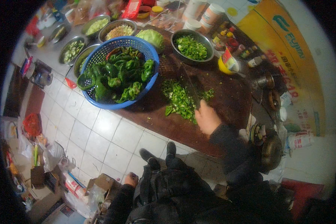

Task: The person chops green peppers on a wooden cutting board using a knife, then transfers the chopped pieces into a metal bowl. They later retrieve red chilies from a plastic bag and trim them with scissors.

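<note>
My right hand [208, 117] is closed round the handle of a kitchen knife [189, 84], whose dark blade lies over the wooden board. Chopped green peppers [180, 102] are heaped along the blade's left side, with a smaller finely cut bit [208, 94] to its right. Low beside my body, away from the board, hangs my left hand [131, 179]; its fingers look curled, and whether it holds anything is unclear. A blue plastic colander [119, 105] full of whole green peppers [112, 72] stands left of the chopped heap.
A steel bowl of chopped greens [191, 48] and a cabbage [151, 39] sit at the board's [226, 109] far side. More bowls of cut vegetables [71, 51] stand at the upper left. Sauce bottles [256, 61] and a yellow bowl [225, 67] line the right; boxes [100, 182] lie on the floor.
</note>
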The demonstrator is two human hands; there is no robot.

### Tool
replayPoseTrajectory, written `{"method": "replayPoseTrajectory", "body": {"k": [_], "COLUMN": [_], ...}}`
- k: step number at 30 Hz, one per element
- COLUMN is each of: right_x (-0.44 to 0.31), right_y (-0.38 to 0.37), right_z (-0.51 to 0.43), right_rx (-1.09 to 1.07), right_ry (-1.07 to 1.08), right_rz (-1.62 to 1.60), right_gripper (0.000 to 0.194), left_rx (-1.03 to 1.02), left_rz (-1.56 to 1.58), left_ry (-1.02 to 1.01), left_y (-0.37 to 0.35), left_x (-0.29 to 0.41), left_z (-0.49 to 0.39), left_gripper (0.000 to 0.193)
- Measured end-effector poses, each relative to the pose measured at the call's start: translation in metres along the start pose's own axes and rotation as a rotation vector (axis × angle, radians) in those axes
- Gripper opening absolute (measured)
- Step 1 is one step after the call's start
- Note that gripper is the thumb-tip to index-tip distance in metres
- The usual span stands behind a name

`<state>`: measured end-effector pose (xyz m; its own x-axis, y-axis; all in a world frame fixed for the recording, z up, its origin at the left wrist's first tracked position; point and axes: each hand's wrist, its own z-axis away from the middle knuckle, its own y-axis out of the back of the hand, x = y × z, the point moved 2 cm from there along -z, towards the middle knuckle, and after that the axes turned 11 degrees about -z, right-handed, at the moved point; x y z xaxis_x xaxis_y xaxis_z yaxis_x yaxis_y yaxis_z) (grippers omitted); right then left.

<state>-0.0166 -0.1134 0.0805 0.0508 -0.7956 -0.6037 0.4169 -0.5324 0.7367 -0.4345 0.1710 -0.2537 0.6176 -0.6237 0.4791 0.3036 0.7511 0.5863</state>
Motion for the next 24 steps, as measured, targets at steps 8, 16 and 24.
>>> {"method": "replayPoseTrajectory", "body": {"k": [8,16,24], "right_x": [-0.008,-0.033,-0.005], "right_y": [0.018,-0.024,-0.018], "right_z": [0.001,0.024,0.013], "right_rx": [0.074,-0.192,-0.166], "right_ry": [0.158,-0.134,-0.059], "right_rz": [0.082,-0.266,-0.265], "right_gripper": [0.025,0.027,0.026], "left_rx": [0.007,-0.06,-0.021], "left_rz": [-0.038,0.0,0.038], "left_ry": [0.036,0.078,0.082], "left_y": [0.009,0.007,0.008], "left_x": [0.014,0.012,0.019], "left_z": [0.002,0.012,0.015], "left_gripper": [0.03,0.028,0.028]}}
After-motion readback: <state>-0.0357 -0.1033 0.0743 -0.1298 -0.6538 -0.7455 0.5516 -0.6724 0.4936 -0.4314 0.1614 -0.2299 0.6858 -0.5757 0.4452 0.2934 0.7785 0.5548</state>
